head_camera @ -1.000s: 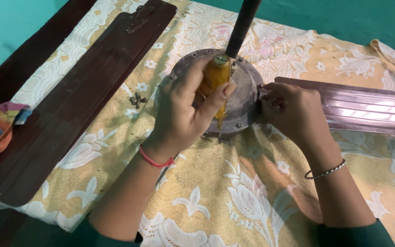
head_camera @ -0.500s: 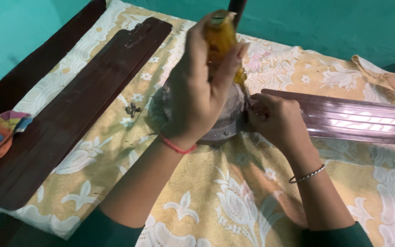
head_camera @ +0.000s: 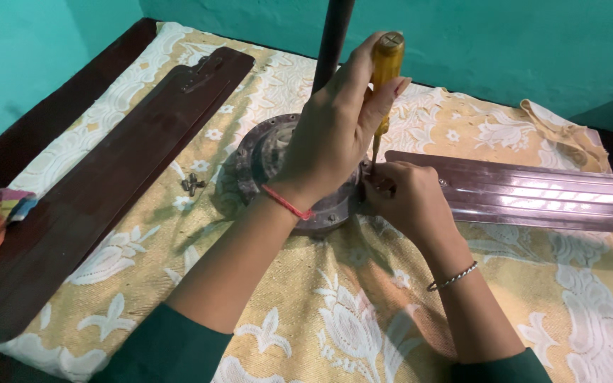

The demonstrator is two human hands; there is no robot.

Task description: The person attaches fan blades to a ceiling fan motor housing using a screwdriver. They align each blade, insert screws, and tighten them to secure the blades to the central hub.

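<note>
Left hand (head_camera: 331, 138) is gripping the yellow screwdriver (head_camera: 384, 71) upright; right hand (head_camera: 402, 198) is pinching something hidden at its tip.
One blade (head_camera: 533, 191) is meeting the motor hub (head_camera: 271, 159); another blade (head_camera: 94, 191) and loose screws (head_camera: 192, 184) are waiting at left.

A: Item in left hand (head_camera: 331, 135)?
B: Yellow-handled screwdriver (head_camera: 384, 78), upright, tip beside right hand (head_camera: 402, 198).
A: Beneath?
B: Round metal fan motor (head_camera: 267, 159), mid-bedspread (head_camera: 363, 312); one brown blade (head_camera: 533, 191) attached, another (head_camera: 101, 184) along the left edge; loose screws (head_camera: 191, 184) between.

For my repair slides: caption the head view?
Left hand holds yellow screwdriver upright; right hand steadies fan blade at motor hub.
</note>
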